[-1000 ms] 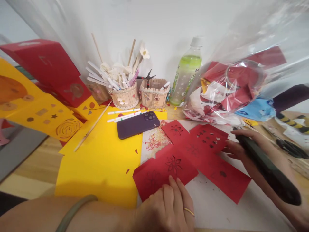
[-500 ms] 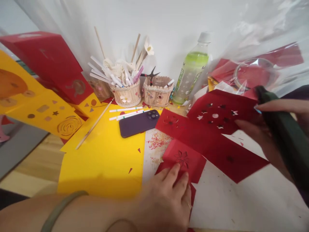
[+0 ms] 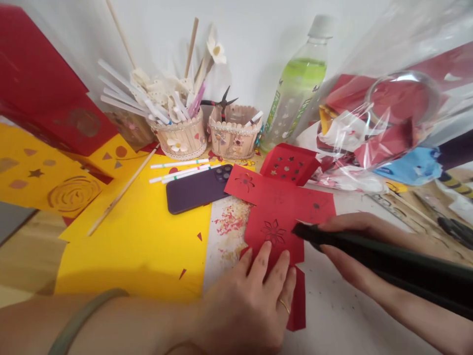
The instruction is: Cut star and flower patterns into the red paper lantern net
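My left hand (image 3: 251,296), nearest the bench's near edge, lies flat with fingers parted over the lower panel of the red paper cutout (image 3: 284,209); likely the spread is to stop the sheet sliding. My right hand (image 3: 380,234) is closed round a black tool (image 3: 388,264), pinching its narrow front end, presumably for fine control. Tip points at the panel just right of the cut flower; contact cannot be told.

The cutout lies right of mid-bench, mostly on a white sheet (image 3: 332,315), which probably guards the wood. Its starred far flap stands tilted, seemingly along a fold.

Toward the left edge, a yellow sheet (image 3: 129,261) carries a thin stick (image 3: 123,191) and part of a phone (image 3: 195,192), apparently parked aside of the work.

Along the far edge, by the wall: two baskets holding sticks and pliers (image 3: 223,101) upright, probably for easy reach; a bottle (image 3: 295,98); and, far right, a plastic bag (image 3: 369,128) of paper pieces, perhaps offcuts.
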Available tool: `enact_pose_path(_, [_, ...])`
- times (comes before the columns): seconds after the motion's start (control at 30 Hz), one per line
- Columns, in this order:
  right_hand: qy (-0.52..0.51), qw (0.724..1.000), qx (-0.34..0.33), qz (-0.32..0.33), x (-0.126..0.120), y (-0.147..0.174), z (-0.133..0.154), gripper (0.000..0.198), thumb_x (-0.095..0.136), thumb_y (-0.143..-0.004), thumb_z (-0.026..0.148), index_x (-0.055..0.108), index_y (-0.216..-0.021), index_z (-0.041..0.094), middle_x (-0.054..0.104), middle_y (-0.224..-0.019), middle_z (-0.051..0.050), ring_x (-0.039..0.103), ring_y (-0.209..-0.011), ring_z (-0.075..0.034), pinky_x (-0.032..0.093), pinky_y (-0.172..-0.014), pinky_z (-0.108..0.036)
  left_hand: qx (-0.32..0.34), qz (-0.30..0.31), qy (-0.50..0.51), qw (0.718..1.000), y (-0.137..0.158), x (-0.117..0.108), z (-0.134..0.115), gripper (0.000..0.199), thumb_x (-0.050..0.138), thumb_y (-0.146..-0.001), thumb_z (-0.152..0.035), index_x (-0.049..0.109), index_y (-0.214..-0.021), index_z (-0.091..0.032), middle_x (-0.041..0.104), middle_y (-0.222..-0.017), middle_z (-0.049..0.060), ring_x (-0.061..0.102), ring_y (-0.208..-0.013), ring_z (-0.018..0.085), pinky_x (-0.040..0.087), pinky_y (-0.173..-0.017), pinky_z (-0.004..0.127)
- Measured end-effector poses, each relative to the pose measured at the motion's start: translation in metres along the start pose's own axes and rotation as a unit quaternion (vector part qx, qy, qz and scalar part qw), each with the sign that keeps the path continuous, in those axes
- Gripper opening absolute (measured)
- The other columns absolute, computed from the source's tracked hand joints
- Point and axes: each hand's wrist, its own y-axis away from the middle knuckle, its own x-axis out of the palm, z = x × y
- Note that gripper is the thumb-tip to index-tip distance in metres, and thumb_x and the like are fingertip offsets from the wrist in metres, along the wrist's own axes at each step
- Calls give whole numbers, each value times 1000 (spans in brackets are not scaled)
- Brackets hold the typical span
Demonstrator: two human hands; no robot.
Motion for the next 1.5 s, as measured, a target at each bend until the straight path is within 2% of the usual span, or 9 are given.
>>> enact_pose_path(0.17, [-36,995,86,35,17,-7,1,7,56,-75,30,62,-75,27,67,-62,5,62,-50,-12,50,-47,-22,-4,-13,4,1000,1,5,1,39,33,-92,-12,67,-109,-12,67,-113,9,65,-100,30,60,-71,37])
enact_pose_path(0.33, [-62,992,88,66,24,-13,-3,9,55,-75,30,62,-80,27,70,-68,3,64,-56,-14,50,-50,-24,-4,-25,2,1000,-1,5,3,39,33,-92,-11,69,-105,-15,68,-110,7,67,-97,28,60,-70,35])
enact_pose_path(0.5, [-85,990,54,98,34,-15,-9,6,58,-75,29,60,-81,28,68,-66,4,63,-54,-14,50,-49,-24,-4,-36,-2,999,-2,7,4,36,37,-91,-10,71,-100,-17,70,-105,5,68,-94,25,60,-70,33])
enact_pose_path(0.7, [-54,997,45,26,42,-6,-10,6,54,-75,24,55,-79,28,66,-66,4,63,-52,-13,51,-48,-23,8,-39,-10,999,-2,9,6,32,42,-89,-12,71,-102,-17,70,-105,5,68,-93,25,61,-69,31])
enact_pose_path(0.8, [-35,999,10,16,44,1,-10,11,54,-76,23,52,-84,30,64,-65,5,60,-48,-13,49,-45,-23,19,-30,-15,999,-2,7,8,31,42,-89,-13,69,-105,-16,70,-106,5,69,-93,25,61,-68,30])
enact_pose_path(0.9, [-28,998,-38,27,45,3,-11,15,55,-77,23,48,-88,32,62,-64,6,59,-46,-12,48,-45,-23,27,-21,-19,999,-2,6,9,31,42,-91,-14,67,-109,-15,69,-108,4,68,-94,24,60,-69,28])
enact_pose_path(1.13, [-23,998,-28,56,47,0,-12,19,51,-78,19,45,-89,34,62,-63,6,61,-47,-14,49,-43,-25,-6,-59,-16,998,1,13,4,31,41,-92,-12,67,-108,-12,69,-107,7,68,-94,25,59,-69,29])
enact_pose_path(1.27, [-17,998,-32,57,47,0,-13,20,51,-78,18,45,-89,33,63,-66,6,61,-47,-14,50,-44,-25,-13,-22,-21,999,2,11,3,28,43,-93,-17,66,-110,-16,68,-111,4,66,-99,24,58,-75,29])
enact_pose_path(1.5, [-3,997,-61,45,47,1,-14,18,53,-78,15,48,-87,29,63,-67,4,62,-52,-12,49,-48,-20,34,-3,-12,999,3,6,10,29,42,-94,-19,65,-110,-15,66,-114,6,66,-100,24,58,-75,28])
